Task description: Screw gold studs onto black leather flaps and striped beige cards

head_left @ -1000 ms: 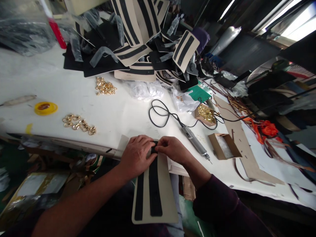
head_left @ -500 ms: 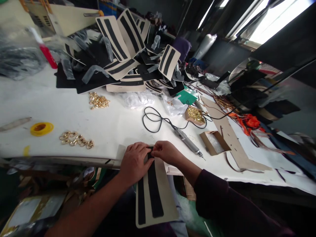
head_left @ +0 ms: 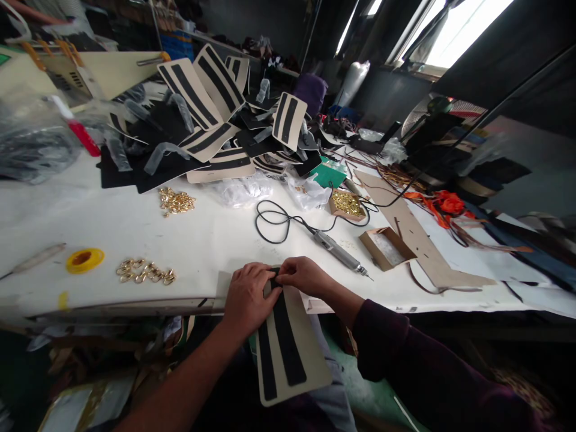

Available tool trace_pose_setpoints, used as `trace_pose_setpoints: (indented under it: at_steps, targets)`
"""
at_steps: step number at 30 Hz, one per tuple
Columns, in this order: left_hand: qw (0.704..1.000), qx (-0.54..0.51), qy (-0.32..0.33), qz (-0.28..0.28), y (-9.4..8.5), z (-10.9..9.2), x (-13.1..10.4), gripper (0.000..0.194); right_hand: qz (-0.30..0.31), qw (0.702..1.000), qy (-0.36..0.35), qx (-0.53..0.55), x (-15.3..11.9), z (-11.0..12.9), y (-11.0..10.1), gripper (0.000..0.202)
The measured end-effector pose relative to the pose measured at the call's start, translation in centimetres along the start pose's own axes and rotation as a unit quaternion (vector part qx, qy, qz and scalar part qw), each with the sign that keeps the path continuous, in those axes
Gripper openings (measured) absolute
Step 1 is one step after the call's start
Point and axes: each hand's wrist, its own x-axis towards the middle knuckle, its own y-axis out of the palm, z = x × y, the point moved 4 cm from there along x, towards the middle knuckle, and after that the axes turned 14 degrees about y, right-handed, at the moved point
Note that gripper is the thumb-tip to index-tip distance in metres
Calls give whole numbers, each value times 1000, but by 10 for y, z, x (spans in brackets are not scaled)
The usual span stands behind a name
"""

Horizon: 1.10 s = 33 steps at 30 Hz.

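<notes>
A beige panel with two black strips (head_left: 302, 342) rests across the table's front edge and my lap. My left hand (head_left: 249, 297) presses on the panel's upper left part, its thumb reaching over a black strip. My right hand (head_left: 302, 276) is closed in a pinch at the top end of that strip, touching the left fingertips. What lies between the right fingertips is too small to make out. Gold clasps (head_left: 144, 271) lie left of my hands, and a grey pen-like tool (head_left: 339, 252) with a black cord lies to the right.
Striped beige and black panels (head_left: 220, 84) are heaped at the back. Nearer are a pile of gold pieces (head_left: 177, 201), yellow tape (head_left: 84, 260), a box of gold bits (head_left: 347, 205) and an open cardboard box (head_left: 387, 247). A person's arm (head_left: 38, 13) shows at the top left.
The view has shifted, so the table's things sit differently in the picture. The panel's lower end has swung slightly right. Both hands keep their places on its top end.
</notes>
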Motion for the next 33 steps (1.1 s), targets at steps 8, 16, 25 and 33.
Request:
trace_pose_setpoints:
  at_steps: [8, 16, 25, 33]
  targets:
    - [1000, 4, -3, 3, 1, 0, 1, 24, -16, 1000, -6, -13, -6, 7, -2, 13]
    - [1000, 9, 0, 5, 0, -3, 0, 24, -14, 1000, -11, -15, -9, 5, -3, 16]
    - [1000, 14, 6, 8, 5, -1, -2, 24, -5, 1000, 14, 17, -17, 10, -9, 25]
    - [1000, 14, 4, -5, 1, -4, 0, 25, -123, 992, -18, 13, -24, -1, -27, 27]
